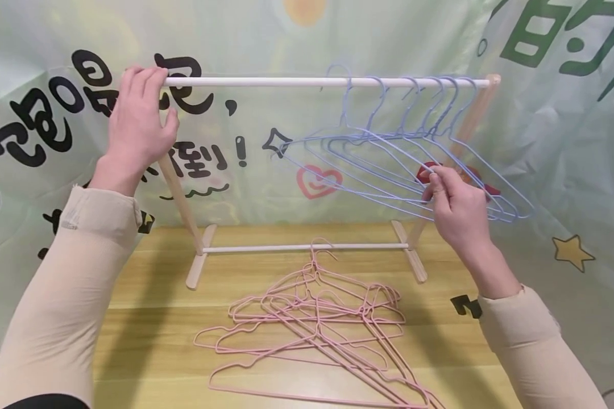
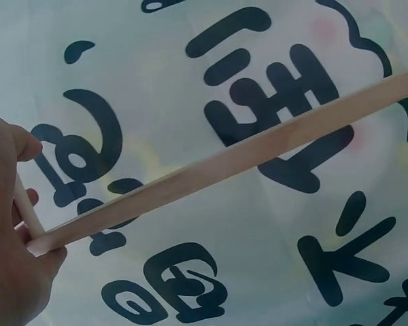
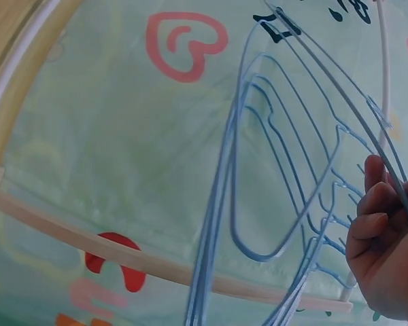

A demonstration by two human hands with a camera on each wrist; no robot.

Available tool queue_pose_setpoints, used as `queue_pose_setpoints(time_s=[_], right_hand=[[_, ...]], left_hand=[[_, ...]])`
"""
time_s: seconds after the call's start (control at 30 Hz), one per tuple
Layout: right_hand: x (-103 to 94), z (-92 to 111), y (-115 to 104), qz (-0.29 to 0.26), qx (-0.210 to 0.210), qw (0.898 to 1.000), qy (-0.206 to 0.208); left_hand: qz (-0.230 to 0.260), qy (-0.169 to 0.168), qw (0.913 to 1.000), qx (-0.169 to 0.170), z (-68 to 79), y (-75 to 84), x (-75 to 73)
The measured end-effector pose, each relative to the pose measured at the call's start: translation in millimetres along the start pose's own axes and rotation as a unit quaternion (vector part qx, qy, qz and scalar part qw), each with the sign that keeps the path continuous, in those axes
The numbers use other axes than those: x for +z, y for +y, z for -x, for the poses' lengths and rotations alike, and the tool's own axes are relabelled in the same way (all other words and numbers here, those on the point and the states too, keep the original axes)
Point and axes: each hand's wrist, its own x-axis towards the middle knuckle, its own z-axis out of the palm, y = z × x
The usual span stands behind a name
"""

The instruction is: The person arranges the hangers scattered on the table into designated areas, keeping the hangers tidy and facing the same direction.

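My left hand (image 1: 140, 116) grips the top left corner of a small clothes rack, where the white rail (image 1: 266, 82) meets the wooden post (image 1: 176, 190). In the left wrist view, its fingers and thumb close around that corner. Several blue wire hangers (image 1: 382, 94) hang from the right half of the rail, their lower parts overlapping. My right hand (image 1: 460, 210) pinches the wire of a blue hanger (image 3: 353, 112) near its right end. Part of the held wire is hidden behind the fingers.
A tangled pile of pink hangers (image 1: 317, 335) lies on the wooden table (image 1: 148, 341) in front of the rack. The rack's feet (image 1: 200, 270) and lower white bar (image 1: 266, 248) stand behind the pile. A printed cloth (image 1: 266, 34) covers the background.
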Motion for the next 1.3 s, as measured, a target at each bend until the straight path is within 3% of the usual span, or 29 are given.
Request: queue_pose_setpoints(time_s=[0.2, 0.43, 0.7, 0.87, 1.07, 1.13, 1.3], right_hand=[[5.7, 11.3, 5.7, 0.026, -0.012, 0.999, -0.035], [8.1, 21.7, 8.6, 0.014, 0.036, 0.996, -0.084], [8.9, 23.1, 7.6, 0.015, 0.051, 0.993, -0.103], [5.0, 20.3, 6.9, 0.041, 0.030, 0.993, -0.103], [-16.6, 5.6, 1.7, 0.117, -0.067, 0.990, -0.032], [-27.9, -8.1, 0.1, 0.109, -0.097, 0.989, 0.013], [-45.7, -59.4, 15.1, 0.074, -0.106, 0.986, 0.101]], left_hand=[[-0.014, -0.001, 0.9998, -0.011, 1.3, -2.6, 4.4], [-0.019, -0.011, 0.9997, -0.012, -1.1, -3.1, 3.1], [-0.003, -0.031, 0.9990, -0.031, -1.5, -0.8, 0.9], [-0.006, -0.029, 0.9991, -0.030, -1.5, -1.3, 0.7], [0.014, 0.013, 0.9998, -0.005, 0.8, 2.0, 4.8], [0.019, 0.033, 0.9993, -0.004, 2.6, 3.8, 7.7], [0.024, 0.102, 0.9945, -0.004, 9.4, 6.9, 14.9]])
